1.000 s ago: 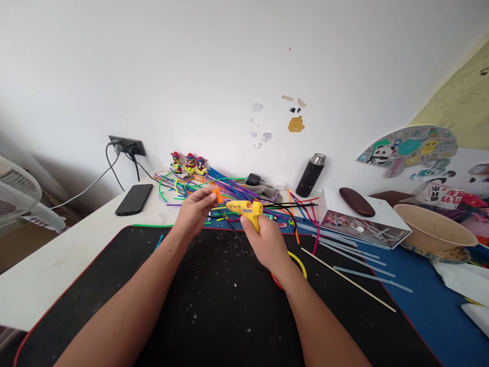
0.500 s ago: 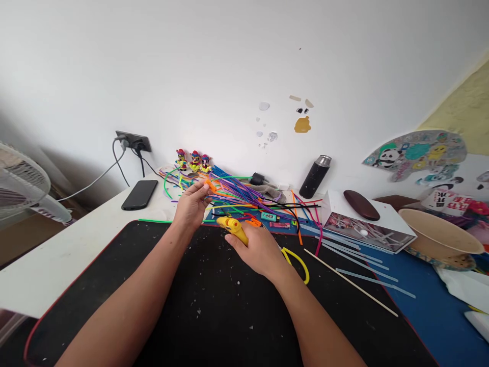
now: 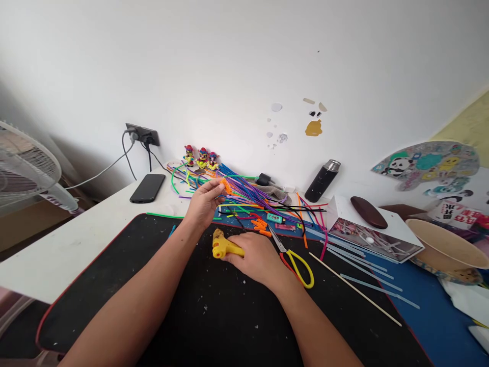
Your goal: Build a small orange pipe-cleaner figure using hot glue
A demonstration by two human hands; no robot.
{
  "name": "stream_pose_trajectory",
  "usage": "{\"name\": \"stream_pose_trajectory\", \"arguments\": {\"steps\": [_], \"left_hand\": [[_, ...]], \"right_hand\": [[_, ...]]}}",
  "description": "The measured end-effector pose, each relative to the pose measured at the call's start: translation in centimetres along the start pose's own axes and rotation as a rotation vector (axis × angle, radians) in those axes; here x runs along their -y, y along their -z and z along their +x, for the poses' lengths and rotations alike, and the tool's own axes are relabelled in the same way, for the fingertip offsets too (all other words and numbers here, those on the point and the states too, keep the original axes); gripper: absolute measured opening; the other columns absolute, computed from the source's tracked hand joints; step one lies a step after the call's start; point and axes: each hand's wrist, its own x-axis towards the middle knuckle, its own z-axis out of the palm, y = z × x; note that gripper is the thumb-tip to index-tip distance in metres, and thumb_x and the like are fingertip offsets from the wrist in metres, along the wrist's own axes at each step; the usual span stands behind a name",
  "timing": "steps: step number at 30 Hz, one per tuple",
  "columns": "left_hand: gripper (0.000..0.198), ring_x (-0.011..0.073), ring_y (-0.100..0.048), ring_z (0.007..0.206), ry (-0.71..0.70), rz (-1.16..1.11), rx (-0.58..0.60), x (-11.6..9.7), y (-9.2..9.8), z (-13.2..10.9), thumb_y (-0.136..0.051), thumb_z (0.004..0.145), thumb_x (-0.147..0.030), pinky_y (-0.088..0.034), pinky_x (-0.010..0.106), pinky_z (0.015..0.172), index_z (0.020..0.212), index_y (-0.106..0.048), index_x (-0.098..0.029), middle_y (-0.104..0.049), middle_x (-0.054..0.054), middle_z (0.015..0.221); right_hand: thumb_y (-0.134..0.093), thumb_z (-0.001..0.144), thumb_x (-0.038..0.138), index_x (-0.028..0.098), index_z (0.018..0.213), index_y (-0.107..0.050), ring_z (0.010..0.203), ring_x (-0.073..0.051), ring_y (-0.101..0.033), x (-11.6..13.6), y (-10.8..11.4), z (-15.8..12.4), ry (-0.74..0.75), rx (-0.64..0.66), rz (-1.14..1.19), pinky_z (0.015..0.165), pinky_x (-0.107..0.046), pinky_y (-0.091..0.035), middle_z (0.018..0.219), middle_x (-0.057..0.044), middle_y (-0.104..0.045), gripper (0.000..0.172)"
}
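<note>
My left hand (image 3: 206,203) pinches a small bent orange pipe cleaner piece (image 3: 226,185) between thumb and fingers, raised above the back of the black mat (image 3: 183,316). Lower and to the right, my right hand (image 3: 256,256) is wrapped around a yellow hot glue gun (image 3: 225,245), whose brownish end points away to the left. The gun and the orange piece are apart. Several more orange pieces (image 3: 261,227) lie just beyond my right hand. Beside that hand rest scissors (image 3: 301,269) with yellow and red handles.
Colourful pipe cleaners (image 3: 248,190) are heaped at the back, near small figurines (image 3: 202,158). A phone (image 3: 147,188) lies at the left. To the right are a black flask (image 3: 323,181), a white box (image 3: 401,237), clear glue sticks (image 3: 378,290) and a wooden stick (image 3: 355,289).
My right hand has lowered and turned the glue gun toward the left, away from the orange piece. The view has shifted slightly, and the scissors and orange pieces show more fully.
</note>
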Motion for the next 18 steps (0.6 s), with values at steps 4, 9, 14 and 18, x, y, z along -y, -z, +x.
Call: {"name": "stream_pose_trajectory", "arguments": {"steps": [4,9,14,18], "left_hand": [[0.035,0.0111,-0.063,0.07,-0.006,0.015,0.046,0.0,-0.3,-0.3,-0.096,0.062,-0.027,-0.048,0.022,0.061,0.091,-0.078,-0.017,-0.072,0.001,0.082],[0.032,0.0115,-0.062,0.068,0.009,0.034,0.063,0.2,-0.4,-0.5,-0.096,0.064,-0.028,-0.046,0.022,0.06,0.088,-0.077,-0.017,-0.069,0.001,0.076],[0.036,0.012,-0.063,0.069,0.024,0.041,0.068,0.3,-0.4,-0.5,-0.098,0.061,-0.03,-0.047,0.023,0.062,0.088,-0.078,-0.017,-0.069,0.001,0.075],[0.036,0.0128,-0.063,0.069,0.026,0.047,0.087,0.5,-0.5,-0.6,-0.097,0.062,-0.03,-0.047,0.023,0.061,0.09,-0.08,-0.018,-0.071,0.002,0.08]], "right_hand": [[-0.078,0.092,0.041,0.023,0.117,-0.075,0.102,-0.026,-0.07,-0.2,-0.9,0.1,-0.003,-0.001,-0.007,0.083,-0.033,-0.043,0.106,-0.006,-0.079,0.031],[-0.085,0.085,0.044,0.023,0.12,-0.075,0.101,-0.026,-0.07,-0.3,-1.2,-0.1,-0.012,0.066,0.065,0.082,-0.032,-0.045,0.107,-0.007,-0.077,0.042],[-0.077,0.093,0.044,0.024,0.121,-0.077,0.08,-0.019,-0.068,-0.7,-0.4,-0.1,-0.085,0.039,0.23,0.071,-0.028,-0.044,0.09,-0.002,-0.074,0.035],[-0.064,0.1,0.034,0.023,0.107,-0.078,0.08,-0.019,-0.068,-2.6,0.7,0.2,-0.212,-0.136,0.221,0.073,-0.029,-0.044,0.087,-0.002,-0.075,0.019]]}}
